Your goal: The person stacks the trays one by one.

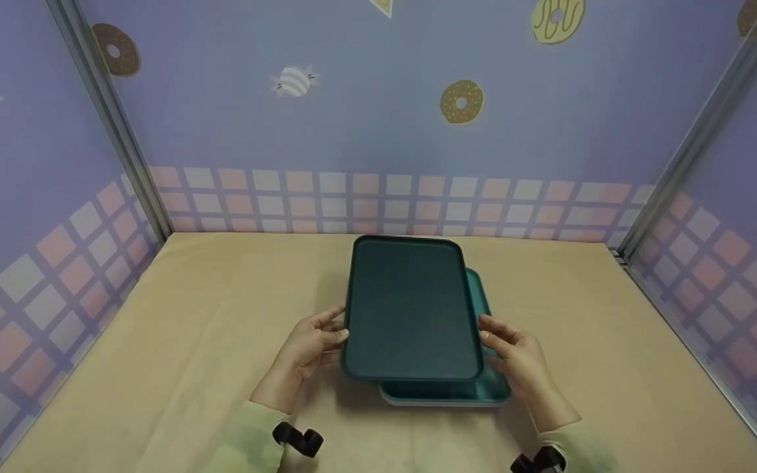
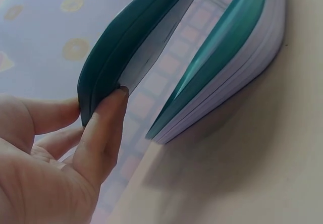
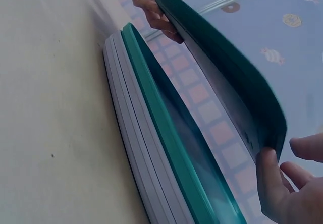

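A dark green rectangular tray (image 1: pixel 411 309) is held raised and tilted over a stack of trays (image 1: pixel 447 393). My left hand (image 1: pixel 313 341) pinches its left edge, and the left wrist view shows the thumb on one face and fingers (image 2: pixel 103 128) on the other. At the opposite edge, my right hand (image 1: pixel 516 355) holds the tray with fingertips (image 3: pixel 267 158) against its pale underside. The thumb tip looks slightly off the rim in the right wrist view. A gap separates the held tray from the stack, whose top tray (image 3: pixel 166 128) is teal with several whitish layers below.
Tan paper-like covering (image 1: pixel 221 315) spreads over the table around the stack. A patterned back wall (image 1: pixel 326 131) and two side walls enclose the table, with metal posts (image 1: pixel 109 118) at the corners.
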`<action>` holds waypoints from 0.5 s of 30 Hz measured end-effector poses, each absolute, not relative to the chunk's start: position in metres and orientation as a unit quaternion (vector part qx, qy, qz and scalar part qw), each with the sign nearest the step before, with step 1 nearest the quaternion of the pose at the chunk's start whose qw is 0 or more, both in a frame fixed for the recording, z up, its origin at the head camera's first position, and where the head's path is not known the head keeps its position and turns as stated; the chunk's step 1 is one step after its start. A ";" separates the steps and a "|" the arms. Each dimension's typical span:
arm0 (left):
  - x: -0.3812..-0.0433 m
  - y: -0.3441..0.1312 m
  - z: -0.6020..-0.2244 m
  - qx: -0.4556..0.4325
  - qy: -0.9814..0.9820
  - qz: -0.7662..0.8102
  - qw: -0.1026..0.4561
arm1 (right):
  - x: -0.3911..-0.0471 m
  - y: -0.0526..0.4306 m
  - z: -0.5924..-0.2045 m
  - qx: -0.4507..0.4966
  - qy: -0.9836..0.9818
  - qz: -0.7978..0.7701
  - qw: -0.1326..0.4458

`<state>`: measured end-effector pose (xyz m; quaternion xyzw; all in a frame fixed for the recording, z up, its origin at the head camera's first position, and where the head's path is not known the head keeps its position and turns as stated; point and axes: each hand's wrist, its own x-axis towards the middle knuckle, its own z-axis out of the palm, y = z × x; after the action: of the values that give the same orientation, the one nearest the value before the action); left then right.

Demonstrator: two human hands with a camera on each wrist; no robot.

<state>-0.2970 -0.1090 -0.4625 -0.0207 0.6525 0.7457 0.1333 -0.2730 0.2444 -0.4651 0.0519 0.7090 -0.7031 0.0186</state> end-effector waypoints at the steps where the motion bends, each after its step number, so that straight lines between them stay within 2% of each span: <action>1: -0.297 -0.107 -0.463 -0.018 0.653 0.745 0.136 | -0.274 0.246 -0.465 0.057 0.710 -0.701 0.018; 7: -0.294 -0.094 -0.468 -0.024 0.643 0.753 0.138 | -0.277 0.257 -0.463 0.065 0.722 -0.688 0.035; 15: -0.290 -0.081 -0.478 -0.006 0.643 0.759 0.108 | -0.281 0.272 -0.463 0.056 0.738 -0.671 0.044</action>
<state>-0.2904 -0.0806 -0.4781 -0.0057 0.6425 0.7586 0.1076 -0.2813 0.2719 -0.4632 0.0560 0.7379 -0.6712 0.0435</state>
